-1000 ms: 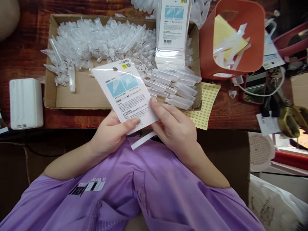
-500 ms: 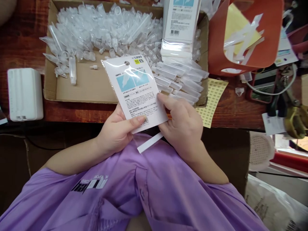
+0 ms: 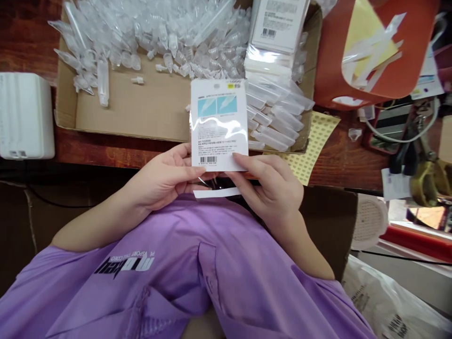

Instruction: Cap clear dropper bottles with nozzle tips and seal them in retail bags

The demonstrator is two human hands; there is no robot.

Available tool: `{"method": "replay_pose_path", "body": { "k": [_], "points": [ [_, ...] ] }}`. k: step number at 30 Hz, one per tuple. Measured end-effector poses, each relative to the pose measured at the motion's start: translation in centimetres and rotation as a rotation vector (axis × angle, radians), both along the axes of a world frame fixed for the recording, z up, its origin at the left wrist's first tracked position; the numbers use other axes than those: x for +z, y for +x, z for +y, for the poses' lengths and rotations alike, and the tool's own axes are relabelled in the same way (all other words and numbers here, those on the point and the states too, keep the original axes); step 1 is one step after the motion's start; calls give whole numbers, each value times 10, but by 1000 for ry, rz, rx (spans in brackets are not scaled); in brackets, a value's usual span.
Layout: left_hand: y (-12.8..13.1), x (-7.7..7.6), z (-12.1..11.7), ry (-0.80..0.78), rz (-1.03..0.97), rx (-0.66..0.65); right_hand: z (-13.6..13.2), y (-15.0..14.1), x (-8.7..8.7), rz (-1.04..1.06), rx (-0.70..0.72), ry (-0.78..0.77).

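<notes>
Both hands hold a clear packaging bag with a white printed card (image 3: 218, 125) upright in front of my chest. My left hand (image 3: 164, 179) pinches its lower left corner, thumb on the front. My right hand (image 3: 271, 186) pinches the lower right corner. A white strip (image 3: 216, 192) at the bag's bottom flap sticks out between the hands. Beyond the bag lies an open cardboard box (image 3: 141, 110) holding several clear plastic tubes (image 3: 151, 37) loose at the back and a row of longer tubes (image 3: 278, 115) at its right.
A stack of printed bags (image 3: 278, 28) stands in the box's right corner. An orange basket (image 3: 374, 52) with paper strips is at the right, a yellow sticker sheet (image 3: 314, 146) below it. A white box (image 3: 24, 115) sits at left. Scissors and cables (image 3: 416, 155) lie at far right.
The bag has turned from tilted left to upright and squared between both hands. The right hand has moved down to its lower corner. The view has shifted downward.
</notes>
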State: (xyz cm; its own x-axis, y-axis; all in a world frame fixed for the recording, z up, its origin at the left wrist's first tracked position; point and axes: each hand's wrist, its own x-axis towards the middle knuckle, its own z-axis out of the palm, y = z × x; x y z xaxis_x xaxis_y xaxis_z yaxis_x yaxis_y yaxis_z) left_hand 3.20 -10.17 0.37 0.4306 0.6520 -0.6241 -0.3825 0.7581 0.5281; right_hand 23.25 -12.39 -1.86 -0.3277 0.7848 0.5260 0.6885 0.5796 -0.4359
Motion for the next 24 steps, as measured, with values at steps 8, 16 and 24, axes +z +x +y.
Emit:
{"method": "replay_pose_path", "body": {
  "k": [8,16,24],
  "points": [
    [-8,-21,-15,-95,51,-61,-13,23,4,-180,12,-186],
    [2,-28,-19,3,-35,-115,-18,-13,10,-324,386,-138],
    [5,-24,-14,43,-22,-145,-10,-12,10,-207,378,-320]
  ]
}}
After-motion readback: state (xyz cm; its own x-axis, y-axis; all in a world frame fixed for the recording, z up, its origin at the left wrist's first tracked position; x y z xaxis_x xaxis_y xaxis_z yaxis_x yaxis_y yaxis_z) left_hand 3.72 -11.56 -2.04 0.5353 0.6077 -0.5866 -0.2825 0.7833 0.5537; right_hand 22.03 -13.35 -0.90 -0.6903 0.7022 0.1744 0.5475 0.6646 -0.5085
